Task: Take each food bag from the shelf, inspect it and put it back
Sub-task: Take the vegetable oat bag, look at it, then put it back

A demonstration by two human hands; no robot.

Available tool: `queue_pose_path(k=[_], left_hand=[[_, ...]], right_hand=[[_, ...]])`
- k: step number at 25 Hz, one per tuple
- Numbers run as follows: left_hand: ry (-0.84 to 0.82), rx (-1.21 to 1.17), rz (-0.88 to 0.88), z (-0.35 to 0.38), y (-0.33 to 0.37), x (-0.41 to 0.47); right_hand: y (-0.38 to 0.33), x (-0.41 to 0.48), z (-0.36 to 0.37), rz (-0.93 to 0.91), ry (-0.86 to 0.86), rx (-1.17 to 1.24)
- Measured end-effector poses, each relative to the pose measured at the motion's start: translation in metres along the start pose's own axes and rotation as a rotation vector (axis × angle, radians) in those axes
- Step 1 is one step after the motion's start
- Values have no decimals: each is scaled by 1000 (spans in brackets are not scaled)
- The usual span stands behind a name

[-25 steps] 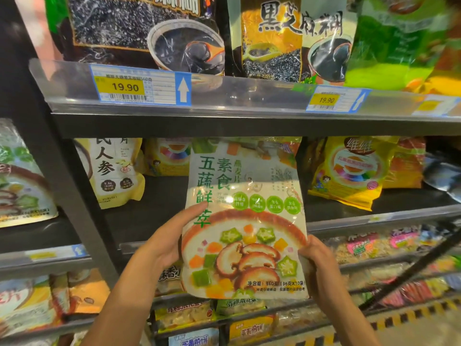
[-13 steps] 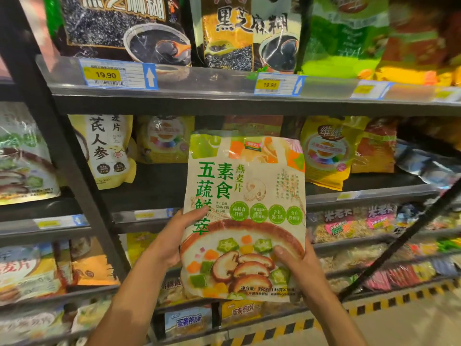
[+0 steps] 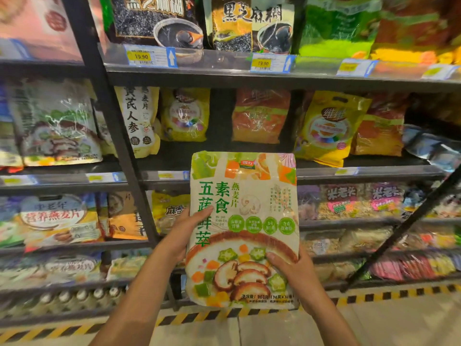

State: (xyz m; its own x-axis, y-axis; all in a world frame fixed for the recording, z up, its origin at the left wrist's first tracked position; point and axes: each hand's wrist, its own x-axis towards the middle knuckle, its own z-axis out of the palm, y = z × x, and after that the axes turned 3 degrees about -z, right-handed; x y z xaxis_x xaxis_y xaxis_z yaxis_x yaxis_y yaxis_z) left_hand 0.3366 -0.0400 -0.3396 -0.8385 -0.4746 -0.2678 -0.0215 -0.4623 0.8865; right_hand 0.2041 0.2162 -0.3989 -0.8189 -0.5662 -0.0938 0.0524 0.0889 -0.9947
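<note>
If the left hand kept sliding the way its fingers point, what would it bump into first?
Nothing new, probably: the left hand already lies on the mushroom oatmeal bag, fingers pointing up-right across its front.

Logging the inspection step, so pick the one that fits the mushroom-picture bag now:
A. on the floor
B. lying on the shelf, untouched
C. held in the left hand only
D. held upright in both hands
D: the left hand and right hand grip the mushroom-picture bag by its sides, front facing the camera.
</note>
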Motion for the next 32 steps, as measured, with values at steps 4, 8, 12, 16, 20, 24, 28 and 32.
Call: queue_pose_path(k=[4,8,12,16,20,24,28,32], left_hand=[[68,34,69,-16,-8,-20],[138,42,90,-37,-10,-41],[194,-1,98,-67,-11,-62],[234,-64,106,-110,-7,-90],[283,-81,116,-162,-5,-124],[356,-126,127,-231,2,-169],[439,-117,149,-305,11,-222],[504,-131,148,-376,16,-274]], right_hand=[[2,-14,9,12,-50,-3],[2,-29,30,27,-88,2],[4,-36,60,54,-99,-10],[7,-44,102,63,-152,-18],[10,-58,156,69,-209,-27],[11,-81,229,66,-275,-59],[13,-110,309,77,-362,-67],[20,-141,387,76,-420,-77]])
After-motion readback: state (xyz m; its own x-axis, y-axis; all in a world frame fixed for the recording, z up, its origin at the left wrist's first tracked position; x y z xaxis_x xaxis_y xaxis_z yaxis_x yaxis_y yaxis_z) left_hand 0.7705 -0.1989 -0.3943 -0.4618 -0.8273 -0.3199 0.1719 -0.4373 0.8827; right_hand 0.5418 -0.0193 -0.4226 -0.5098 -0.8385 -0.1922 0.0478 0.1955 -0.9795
